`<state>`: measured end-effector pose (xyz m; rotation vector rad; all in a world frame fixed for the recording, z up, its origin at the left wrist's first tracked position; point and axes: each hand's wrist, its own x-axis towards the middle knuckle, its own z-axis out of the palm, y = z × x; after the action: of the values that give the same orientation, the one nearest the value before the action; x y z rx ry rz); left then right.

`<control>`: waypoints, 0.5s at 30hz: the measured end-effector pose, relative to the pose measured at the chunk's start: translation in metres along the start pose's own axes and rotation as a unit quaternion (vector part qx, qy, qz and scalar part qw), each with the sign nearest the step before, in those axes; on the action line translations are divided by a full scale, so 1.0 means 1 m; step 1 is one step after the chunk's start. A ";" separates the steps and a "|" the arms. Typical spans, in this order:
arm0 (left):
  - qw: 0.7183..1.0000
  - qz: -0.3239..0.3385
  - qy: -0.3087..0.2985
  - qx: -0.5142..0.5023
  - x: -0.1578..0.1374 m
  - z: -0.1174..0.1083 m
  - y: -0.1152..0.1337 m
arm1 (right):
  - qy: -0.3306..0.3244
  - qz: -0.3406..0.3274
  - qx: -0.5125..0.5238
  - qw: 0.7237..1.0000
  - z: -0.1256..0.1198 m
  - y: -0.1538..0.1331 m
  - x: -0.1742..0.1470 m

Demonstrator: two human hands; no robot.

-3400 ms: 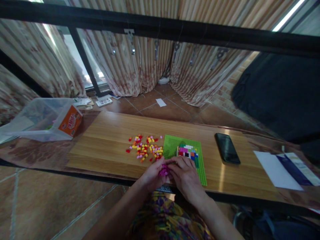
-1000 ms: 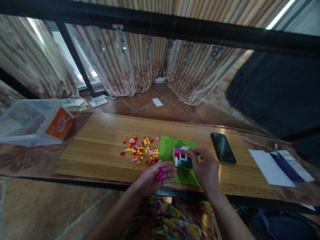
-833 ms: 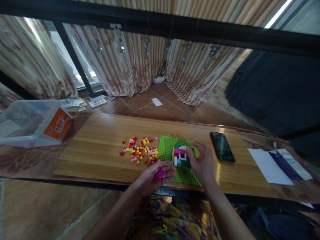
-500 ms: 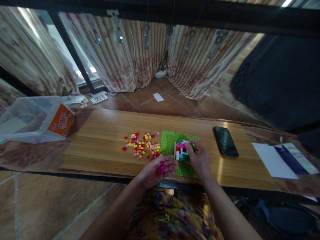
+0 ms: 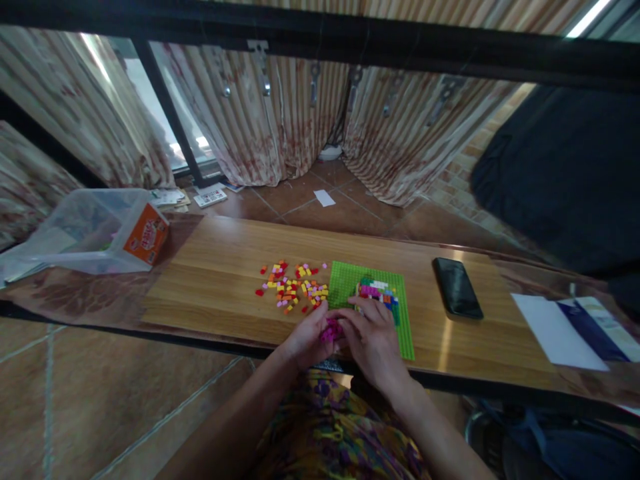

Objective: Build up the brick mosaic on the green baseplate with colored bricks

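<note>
My left hand (image 5: 307, 340) is cupped palm up near the table's front edge, holding several small magenta building bricks (image 5: 331, 329). Over that palm reaches my right hand (image 5: 374, 337), its fingers bent and closed with the tips at the bricks; whether one is pinched there is hidden. Just beyond my right hand, a multicoloured brick build (image 5: 387, 293) stands on a green studded baseplate (image 5: 345, 273), partly covered by the hand. Left of the baseplate lie loose red, yellow, orange and pink bricks (image 5: 290, 288).
A black phone (image 5: 457, 288) lies on the wooden tabletop (image 5: 210, 287) to the right. Farther right are a white paper (image 5: 557, 331) and a blue-and-white packet (image 5: 595, 327). A clear plastic bin (image 5: 85, 227) with an orange label stands at the left end.
My right hand has moved from the brick build down and left to the magenta bricks in my left palm. The left fingers have curled in more. The whole view has shifted slightly.
</note>
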<state>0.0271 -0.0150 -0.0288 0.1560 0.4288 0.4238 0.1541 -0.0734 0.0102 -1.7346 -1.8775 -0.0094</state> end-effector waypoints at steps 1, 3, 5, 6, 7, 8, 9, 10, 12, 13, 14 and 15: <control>1.000 -0.001 0.000 -0.004 0.000 0.000 0.000 | -0.007 0.004 -0.010 1.000 0.003 -0.003 -0.002; 1.000 -0.006 -0.005 -0.004 0.000 0.002 0.001 | -0.009 0.012 -0.027 1.000 0.009 -0.007 -0.005; 1.000 -0.010 -0.013 -0.002 0.000 0.004 0.001 | -0.005 0.019 -0.036 0.999 0.015 -0.009 -0.006; 1.000 -0.010 -0.016 -0.002 -0.001 0.005 0.002 | -0.002 0.023 -0.038 0.999 0.017 -0.010 -0.006; 1.000 -0.009 -0.019 -0.003 -0.001 0.006 0.002 | -0.001 0.027 -0.037 0.999 0.018 -0.011 -0.005; 1.000 -0.008 -0.022 -0.004 -0.001 0.007 0.002 | 0.002 0.031 -0.035 0.999 0.019 -0.012 -0.004; 1.000 -0.006 -0.024 -0.005 -0.002 0.007 0.002 | 0.006 0.034 -0.029 0.999 0.019 -0.013 -0.004; 1.000 -0.004 -0.025 -0.004 -0.002 0.006 0.001 | 0.011 0.037 -0.019 0.999 0.019 -0.013 -0.003; 1.000 -0.001 -0.022 -0.001 -0.002 0.004 0.001 | 0.023 0.043 0.016 0.999 0.013 -0.014 -0.002; 1.000 0.000 -0.017 0.000 -0.002 0.002 0.000 | 0.027 0.053 0.040 0.997 0.009 -0.014 -0.002; 1.000 0.000 -0.013 0.001 -0.001 0.000 0.000 | 0.029 0.071 0.067 0.995 0.004 -0.012 -0.002; 1.000 -0.001 -0.011 0.004 -0.001 -0.002 0.000 | 0.031 0.095 0.092 0.991 -0.002 -0.010 -0.002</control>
<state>0.0255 -0.0156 -0.0302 0.1673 0.4096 0.4180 0.1459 -0.0774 0.0142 -1.7569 -1.6083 0.1747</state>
